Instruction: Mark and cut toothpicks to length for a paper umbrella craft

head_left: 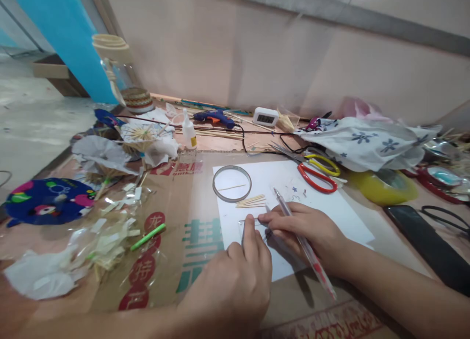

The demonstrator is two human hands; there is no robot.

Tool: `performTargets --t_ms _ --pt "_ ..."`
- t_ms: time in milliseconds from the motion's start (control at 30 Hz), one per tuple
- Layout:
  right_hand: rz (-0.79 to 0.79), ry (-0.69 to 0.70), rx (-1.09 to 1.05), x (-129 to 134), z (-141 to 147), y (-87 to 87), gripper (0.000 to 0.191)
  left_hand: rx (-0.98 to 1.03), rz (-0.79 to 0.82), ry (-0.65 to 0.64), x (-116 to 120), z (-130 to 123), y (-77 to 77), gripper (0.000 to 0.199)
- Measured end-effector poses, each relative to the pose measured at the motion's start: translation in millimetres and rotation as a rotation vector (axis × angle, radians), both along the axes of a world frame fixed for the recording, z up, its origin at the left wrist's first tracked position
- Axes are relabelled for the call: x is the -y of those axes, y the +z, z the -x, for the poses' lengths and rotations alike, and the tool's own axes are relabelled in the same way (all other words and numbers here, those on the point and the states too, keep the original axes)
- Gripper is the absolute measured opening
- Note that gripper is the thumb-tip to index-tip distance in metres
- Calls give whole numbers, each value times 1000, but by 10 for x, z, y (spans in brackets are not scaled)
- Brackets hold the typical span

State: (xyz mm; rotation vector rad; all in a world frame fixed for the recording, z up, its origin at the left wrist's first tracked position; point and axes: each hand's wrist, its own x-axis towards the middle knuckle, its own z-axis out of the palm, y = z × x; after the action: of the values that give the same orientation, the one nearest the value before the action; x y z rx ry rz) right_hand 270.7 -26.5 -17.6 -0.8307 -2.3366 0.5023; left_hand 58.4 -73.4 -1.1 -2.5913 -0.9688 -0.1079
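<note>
My right hand [312, 231] is closed around a clear pen [293, 221] with red toward its lower end. The pen slants between the fingers, tip pointing away, while the thumb and index fingertips come down near a small thin piece [241, 224] on the white paper [229, 221]. My left hand [238, 280] has its index finger stretched out and pressed on that piece; its kind is unclear. Just beyond the fingertips lie several bamboo toothpicks [253, 201]. A tape-like ring [214, 183] rests farther up the sheet, with one more thin stick inside it.
Scissors [317, 175] with red and yellow handles lie at the paper's upper right, near yellow tape [382, 184] and a black phone [429, 246]. Behind stand a glue bottle [189, 131], a glue gun [213, 117] and a white timer [265, 116]. Small paper umbrellas [99, 153] crowd the left.
</note>
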Motion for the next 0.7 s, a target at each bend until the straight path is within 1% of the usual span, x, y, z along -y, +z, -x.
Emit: performTargets --t_ms 167,333,533,700 --pt "40 -18 30 9 -17 1 22 69 -52 -18 -13 -8 -47 37" --pt "2 6 1 2 -21 -7 20 92 -48 -10 -17 -14 -61 38" --pt "27 2 -13 2 -4 4 20 18 -5 -10 -12 -6 -1 37" --pt "41 -20 -10 7 5 -3 17 -35 36 -8 -6 -12 5 38"
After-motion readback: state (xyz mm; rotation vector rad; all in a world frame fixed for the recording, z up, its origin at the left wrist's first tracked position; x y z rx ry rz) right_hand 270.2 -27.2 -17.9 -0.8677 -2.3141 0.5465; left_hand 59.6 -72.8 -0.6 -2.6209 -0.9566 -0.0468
